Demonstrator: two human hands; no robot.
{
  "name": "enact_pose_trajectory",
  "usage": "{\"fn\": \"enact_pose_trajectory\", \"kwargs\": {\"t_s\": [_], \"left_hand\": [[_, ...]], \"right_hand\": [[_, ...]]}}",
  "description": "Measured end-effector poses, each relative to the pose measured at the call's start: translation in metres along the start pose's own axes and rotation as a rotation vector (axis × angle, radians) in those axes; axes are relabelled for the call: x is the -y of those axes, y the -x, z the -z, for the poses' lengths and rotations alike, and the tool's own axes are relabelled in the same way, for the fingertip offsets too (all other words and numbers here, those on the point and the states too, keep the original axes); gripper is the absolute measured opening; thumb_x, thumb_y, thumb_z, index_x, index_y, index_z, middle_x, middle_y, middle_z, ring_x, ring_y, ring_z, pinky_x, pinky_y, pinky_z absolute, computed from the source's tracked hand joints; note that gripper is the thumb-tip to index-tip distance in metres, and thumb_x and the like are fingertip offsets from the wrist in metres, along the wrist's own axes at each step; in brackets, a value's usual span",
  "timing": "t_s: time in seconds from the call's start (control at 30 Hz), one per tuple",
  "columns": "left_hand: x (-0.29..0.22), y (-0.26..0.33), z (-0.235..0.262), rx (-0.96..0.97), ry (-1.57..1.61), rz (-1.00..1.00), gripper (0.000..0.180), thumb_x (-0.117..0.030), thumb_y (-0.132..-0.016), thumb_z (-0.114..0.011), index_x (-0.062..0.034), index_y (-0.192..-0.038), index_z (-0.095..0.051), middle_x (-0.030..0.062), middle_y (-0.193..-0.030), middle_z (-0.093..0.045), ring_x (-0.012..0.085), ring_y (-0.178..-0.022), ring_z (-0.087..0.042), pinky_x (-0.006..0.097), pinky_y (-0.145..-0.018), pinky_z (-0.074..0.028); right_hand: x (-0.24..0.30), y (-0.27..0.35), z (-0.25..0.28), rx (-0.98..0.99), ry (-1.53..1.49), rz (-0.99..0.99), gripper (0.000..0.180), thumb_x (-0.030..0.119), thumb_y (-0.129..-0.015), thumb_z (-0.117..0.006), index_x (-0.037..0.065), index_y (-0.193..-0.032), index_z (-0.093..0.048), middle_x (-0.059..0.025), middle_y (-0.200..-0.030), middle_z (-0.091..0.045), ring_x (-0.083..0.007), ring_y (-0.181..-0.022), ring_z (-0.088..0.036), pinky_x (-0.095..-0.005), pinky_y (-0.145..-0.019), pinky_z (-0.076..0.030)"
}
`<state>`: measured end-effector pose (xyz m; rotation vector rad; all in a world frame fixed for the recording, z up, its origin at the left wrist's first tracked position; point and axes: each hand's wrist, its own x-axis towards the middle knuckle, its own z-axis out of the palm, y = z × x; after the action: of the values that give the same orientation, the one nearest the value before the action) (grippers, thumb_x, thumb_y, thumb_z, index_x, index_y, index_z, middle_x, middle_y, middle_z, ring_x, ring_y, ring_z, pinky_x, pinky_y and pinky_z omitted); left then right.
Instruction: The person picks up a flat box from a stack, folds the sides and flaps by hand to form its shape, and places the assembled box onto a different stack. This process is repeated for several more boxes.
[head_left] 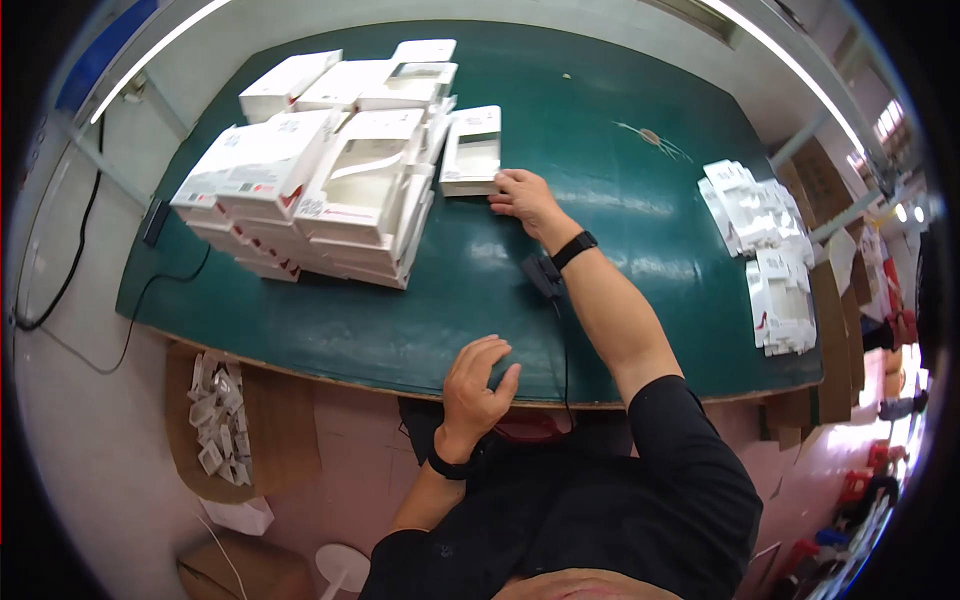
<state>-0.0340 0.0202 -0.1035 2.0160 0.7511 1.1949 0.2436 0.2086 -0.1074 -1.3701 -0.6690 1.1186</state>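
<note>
On the green table [600,130] a single white window box [472,152] was set just right of the big stack of white boxes [320,170]; the right hand [525,195] was laid against that box's right edge, fingers bent upon it, whether truly gripping could not be told; the left hand [475,385] was rested at the table's near edge, loosely curled, nothing held; a small black device [541,273] was seen beside the right wrist; flattened white cartons [765,250] were piled toward the table's right end; below the table's left corner a cardboard tray of small white parts [220,420] was placed on the pale floor.
</note>
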Motion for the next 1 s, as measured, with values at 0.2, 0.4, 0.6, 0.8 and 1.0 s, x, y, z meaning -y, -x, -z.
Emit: {"fn": "enact_pose_trajectory", "kwargs": {"t_s": [0.2,0.4,0.6,0.8,1.0], "left_hand": [[0.002,0.003,-0.003,0.025,-0.059,-0.027,0.028,-0.003,-0.084,-0.079,-0.0016,-0.111,-0.071,0.0175,-0.115,-0.074,0.0368,-0.113,-0.071,0.044,-0.098,-0.056],[0.003,0.006,-0.010,0.054,-0.095,-0.021,0.027,-0.003,-0.088,-0.077,-0.0001,-0.114,-0.071,0.0175,-0.117,-0.073,0.0346,-0.111,-0.070,0.040,-0.099,-0.054],[-0.005,0.005,-0.009,0.108,-0.080,0.060,0.025,-0.007,-0.092,-0.075,0.0003,-0.115,-0.071,0.0145,-0.115,-0.072,0.0302,-0.109,-0.069,0.037,-0.100,-0.052],[-0.010,0.004,-0.023,0.112,-0.038,0.165,0.023,-0.009,-0.094,-0.075,0.0000,-0.115,-0.071,0.0123,-0.114,-0.072,0.0272,-0.109,-0.068,0.036,-0.101,-0.051],[-0.011,0.001,-0.037,0.078,-0.240,0.152,0.024,-0.010,-0.090,-0.078,-0.0036,-0.112,-0.072,0.0120,-0.113,-0.074,0.0314,-0.108,-0.069,0.040,-0.098,-0.052]], "right_hand": [[0.012,0.047,0.028,-0.030,0.110,0.082,0.052,0.027,-0.103,-0.070,-0.001,-0.145,-0.057,-0.0117,-0.129,-0.068,-0.0191,-0.103,-0.068,-0.0328,-0.085,-0.060],[0.026,0.120,0.138,-0.168,0.494,0.310,0.056,0.028,-0.098,-0.075,-0.002,-0.143,-0.060,-0.0148,-0.132,-0.070,-0.0207,-0.106,-0.070,-0.0343,-0.090,-0.058],[0.030,0.182,0.309,-0.628,0.730,0.344,0.059,0.034,-0.090,-0.081,-0.002,-0.135,-0.066,-0.0182,-0.128,-0.073,-0.0262,-0.105,-0.073,-0.0375,-0.094,-0.058],[0.060,0.202,0.429,-1.080,1.131,0.258,0.067,0.043,-0.087,-0.081,0.000,-0.136,-0.065,-0.0197,-0.134,-0.067,-0.0331,-0.124,-0.065,-0.0407,-0.106,-0.052],[0.089,0.184,0.449,-1.161,1.249,0.066,0.066,0.044,-0.087,-0.081,0.005,-0.138,-0.063,-0.0183,-0.143,-0.059,-0.0347,-0.136,-0.053,-0.0458,-0.113,-0.045]]}}
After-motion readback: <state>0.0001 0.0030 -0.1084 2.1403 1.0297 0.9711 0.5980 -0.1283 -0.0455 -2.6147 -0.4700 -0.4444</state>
